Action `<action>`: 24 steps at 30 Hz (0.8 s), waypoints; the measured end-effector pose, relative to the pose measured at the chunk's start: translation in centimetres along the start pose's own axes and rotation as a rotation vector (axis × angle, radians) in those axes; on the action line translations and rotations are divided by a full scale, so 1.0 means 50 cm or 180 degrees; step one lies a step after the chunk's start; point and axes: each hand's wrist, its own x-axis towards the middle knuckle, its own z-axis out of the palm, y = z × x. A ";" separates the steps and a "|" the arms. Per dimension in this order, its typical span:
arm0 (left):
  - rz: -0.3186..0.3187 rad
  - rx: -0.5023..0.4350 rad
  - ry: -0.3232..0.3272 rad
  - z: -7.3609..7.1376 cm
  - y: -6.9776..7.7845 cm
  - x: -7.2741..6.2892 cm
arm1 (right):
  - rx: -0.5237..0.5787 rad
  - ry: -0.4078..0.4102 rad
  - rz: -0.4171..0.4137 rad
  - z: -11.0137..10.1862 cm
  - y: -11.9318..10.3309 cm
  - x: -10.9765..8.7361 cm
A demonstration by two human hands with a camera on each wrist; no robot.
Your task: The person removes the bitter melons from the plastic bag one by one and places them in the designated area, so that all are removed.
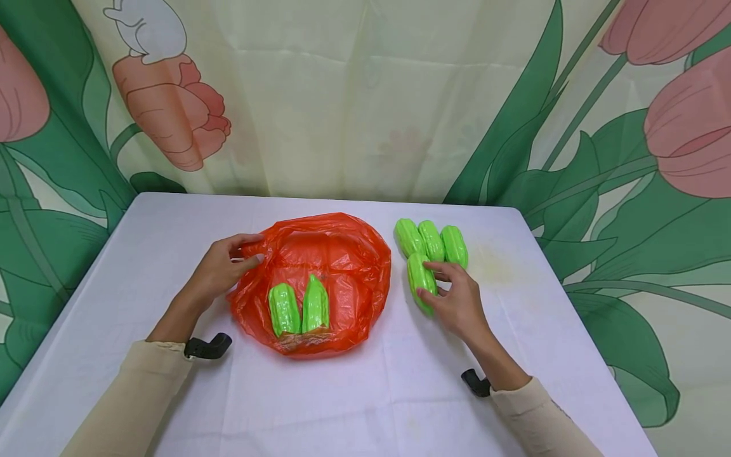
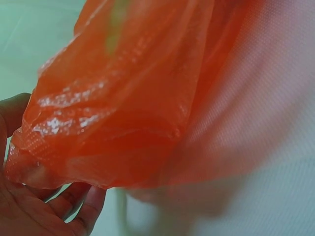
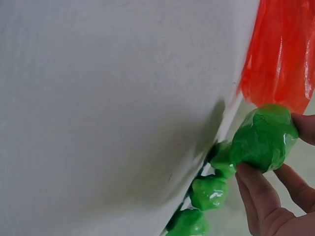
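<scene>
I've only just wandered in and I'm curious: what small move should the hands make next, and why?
Probably the right hand should carry its green vegetable across to the red bag and lower it in: two similar vegetables already lie inside, the left hand holds the bag's edge, and its mouth looks open.

white tablecloth [image 1: 320, 406], floral backdrop [image 1: 354, 127], printed rabbit [image 1: 151, 32]

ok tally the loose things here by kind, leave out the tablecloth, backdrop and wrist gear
Green ribbed pieces: 6
Red plastic bag: 1
Total: 7
</scene>
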 end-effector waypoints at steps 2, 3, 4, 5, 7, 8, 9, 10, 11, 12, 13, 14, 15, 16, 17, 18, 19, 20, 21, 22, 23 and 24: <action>-0.0004 0.0008 0.0008 0.000 0.000 0.000 | -0.0007 -0.0006 0.0001 0.002 0.002 -0.001; -0.0006 0.0014 0.0011 0.000 0.000 0.000 | -0.0013 -0.0008 0.0001 0.002 0.003 -0.001; -0.0008 0.0015 0.0014 0.000 0.001 -0.001 | -0.0019 -0.0007 -0.0001 0.003 0.003 -0.002; -0.0011 0.0017 0.0015 -0.001 0.001 -0.001 | -0.0021 -0.0010 0.0000 0.003 0.004 -0.002; -0.0015 0.0017 0.0015 -0.001 0.002 -0.001 | -0.0032 -0.0029 0.0002 0.005 0.005 -0.003; -0.0017 0.0020 0.0014 -0.001 0.002 -0.001 | -0.0043 -0.0043 0.0002 0.005 0.005 -0.004; -0.0023 0.0020 0.0014 -0.001 0.002 -0.001 | -0.0052 -0.0062 0.0005 0.006 0.005 -0.004; -0.0020 0.0018 0.0012 -0.001 0.002 -0.001 | -0.0067 -0.0084 0.0005 0.006 0.005 -0.004; -0.0027 0.0020 0.0012 -0.001 0.002 -0.001 | -0.0075 -0.0104 0.0006 0.007 0.006 -0.004; -0.0030 0.0021 0.0011 -0.001 0.002 0.000 | -0.0086 -0.0122 0.0007 0.008 0.006 -0.004; -0.0034 0.0023 0.0011 -0.001 0.001 0.001 | -0.0098 -0.0135 0.0004 0.008 0.006 -0.004; -0.0034 0.0020 0.0008 -0.001 0.001 0.001 | -0.0110 -0.0150 0.0007 0.008 0.007 -0.004; -0.0032 0.0020 0.0007 -0.001 0.001 0.001 | -0.0119 -0.0163 0.0010 0.008 0.007 -0.004; -0.0030 0.0018 0.0004 0.000 0.001 0.001 | -0.0128 -0.0169 0.0011 0.009 0.008 -0.004; -0.0033 0.0018 0.0004 -0.001 0.000 0.002 | -0.0136 -0.0172 0.0011 0.009 0.008 -0.004; -0.0029 0.0015 0.0001 -0.001 0.000 0.002 | -0.0148 -0.0175 0.0010 0.009 0.008 -0.004; -0.0022 0.0004 -0.0005 0.000 0.000 0.002 | -0.0158 -0.0176 0.0008 0.009 0.008 -0.005; -0.0011 -0.0001 -0.0007 0.000 0.000 0.002 | -0.0161 -0.0176 0.0009 0.009 0.008 -0.005; -0.0004 -0.0008 -0.0009 0.000 0.000 0.002 | -0.0161 -0.0178 0.0009 0.009 0.009 -0.005; 0.0000 -0.0014 -0.0012 0.000 0.000 0.002 | -0.0166 -0.0181 0.0009 0.009 0.009 -0.005; 0.0006 -0.0017 -0.0012 0.000 -0.001 0.003 | -0.0169 -0.0188 0.0010 0.009 0.009 -0.005; 0.0009 -0.0025 -0.0016 0.000 -0.001 0.003 | -0.0172 -0.0194 0.0013 0.009 0.009 -0.005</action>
